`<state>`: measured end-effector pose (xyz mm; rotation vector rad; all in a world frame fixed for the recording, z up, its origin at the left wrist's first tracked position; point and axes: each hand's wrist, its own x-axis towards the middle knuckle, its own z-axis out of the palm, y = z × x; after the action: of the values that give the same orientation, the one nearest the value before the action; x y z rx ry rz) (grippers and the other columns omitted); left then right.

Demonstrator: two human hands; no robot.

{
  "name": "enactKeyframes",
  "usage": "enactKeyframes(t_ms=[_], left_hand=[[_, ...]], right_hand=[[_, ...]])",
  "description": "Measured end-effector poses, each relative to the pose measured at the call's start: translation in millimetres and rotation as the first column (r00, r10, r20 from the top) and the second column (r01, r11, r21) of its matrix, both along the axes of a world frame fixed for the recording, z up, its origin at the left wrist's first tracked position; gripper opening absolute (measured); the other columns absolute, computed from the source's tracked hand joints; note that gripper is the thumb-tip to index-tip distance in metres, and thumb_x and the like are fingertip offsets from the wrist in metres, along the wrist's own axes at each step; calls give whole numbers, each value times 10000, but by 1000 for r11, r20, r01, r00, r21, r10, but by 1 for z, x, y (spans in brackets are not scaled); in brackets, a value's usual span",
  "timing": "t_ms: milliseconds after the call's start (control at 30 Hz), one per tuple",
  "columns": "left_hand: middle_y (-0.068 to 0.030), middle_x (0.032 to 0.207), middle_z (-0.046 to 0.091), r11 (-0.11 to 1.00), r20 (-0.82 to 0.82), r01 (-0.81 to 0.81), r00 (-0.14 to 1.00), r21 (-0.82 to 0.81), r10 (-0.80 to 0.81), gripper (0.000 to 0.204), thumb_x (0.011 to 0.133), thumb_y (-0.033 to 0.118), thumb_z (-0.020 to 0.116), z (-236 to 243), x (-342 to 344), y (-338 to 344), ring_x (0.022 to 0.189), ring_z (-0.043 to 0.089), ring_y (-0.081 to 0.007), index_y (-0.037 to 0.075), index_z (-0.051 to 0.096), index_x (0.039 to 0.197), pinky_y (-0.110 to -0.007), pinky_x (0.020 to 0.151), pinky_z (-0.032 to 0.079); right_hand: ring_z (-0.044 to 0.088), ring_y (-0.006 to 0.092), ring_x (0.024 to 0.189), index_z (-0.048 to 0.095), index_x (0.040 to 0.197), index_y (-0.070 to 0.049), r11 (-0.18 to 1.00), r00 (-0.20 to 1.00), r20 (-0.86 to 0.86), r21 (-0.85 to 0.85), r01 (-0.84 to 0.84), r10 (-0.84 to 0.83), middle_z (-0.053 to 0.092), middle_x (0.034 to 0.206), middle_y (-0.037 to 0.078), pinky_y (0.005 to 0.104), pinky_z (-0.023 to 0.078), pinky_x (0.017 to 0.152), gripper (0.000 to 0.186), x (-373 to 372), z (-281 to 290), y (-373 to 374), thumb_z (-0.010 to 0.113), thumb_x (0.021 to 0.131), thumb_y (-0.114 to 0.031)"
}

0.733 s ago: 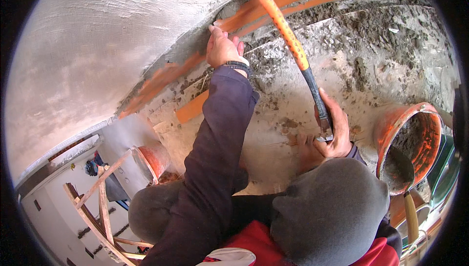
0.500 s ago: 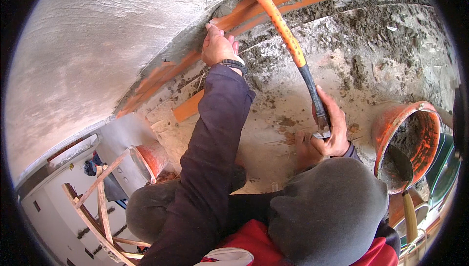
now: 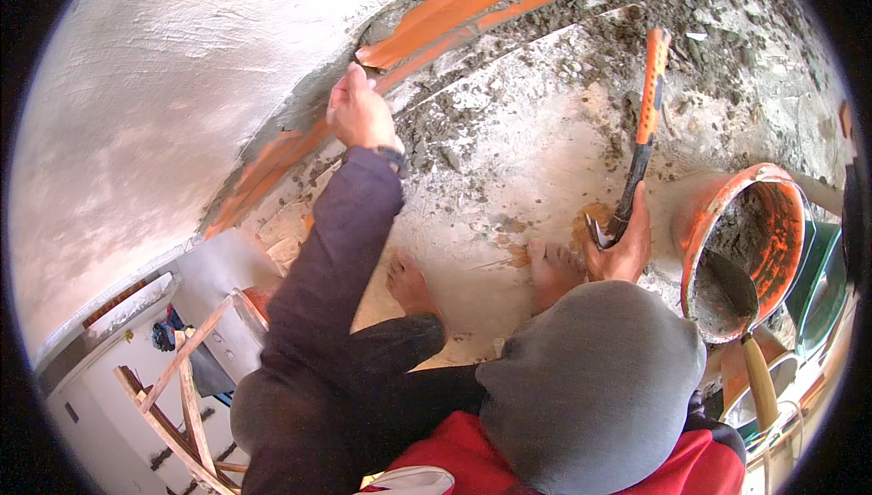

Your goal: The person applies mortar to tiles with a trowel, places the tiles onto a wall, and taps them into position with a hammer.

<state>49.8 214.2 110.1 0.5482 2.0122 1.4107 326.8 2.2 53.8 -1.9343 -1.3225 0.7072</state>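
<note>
Hammer [image 3: 646, 123] gripped near its head, with a brick [image 3: 445, 14] beside the opposite hand

The hammer is held above the floor [image 3: 472, 222] on the person's right, its neck enclosed by the right hand [image 3: 627, 250] close to the metal head. Its long axis is directed away from the body and slightly rightward: the orange end of the handle is pointed outward, while the head is turned back toward the person. The decisive relation is judged to be that between hammer and brick. The brick is located ahead and to the left of the right hand, well apart from it, and its long axis is set along the foot of the plastered wall [image 3: 182, 104], from near left to far right. Its near end is most closely approached by the left hand [image 3: 361, 113], whose fingers are bent and narrowly spaced; whether the brick is touched, or anything small is pinched, cannot be told. Farther out, to the right of the right hand, an orange bucket [image 3: 783, 263] is seen, partly filled with grey mortar [image 3: 738, 227], in which the blade of a wooden-handled trowel [image 3: 758, 372] is rested
</note>
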Motion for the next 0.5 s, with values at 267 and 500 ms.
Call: enactKeyframes(t_ms=[267,500], left_hand=[[10,943,638,-136,337,867,39,-479,-941,328,982,275,611,102,-59,-77,841,559,-51,26,628,1195,-251,746,477],[-206,1476,465,-343,854,906,-372,249,-364,502,992,292,498,150,-131,-127,1407,393,-306,-25,512,1380,-424,1142,291]], right_hand=[[478,398,1151,401,1444,-6,983,915,377,-164,-88,145,505,1238,216,512,374,960,860,24,12,-2,817,752,-299],[406,330,1369,423,1423,68,847,292,-934,21,-532,207,444,1449,250,429,275,1145,794,79,144,1,596,900,-503]])
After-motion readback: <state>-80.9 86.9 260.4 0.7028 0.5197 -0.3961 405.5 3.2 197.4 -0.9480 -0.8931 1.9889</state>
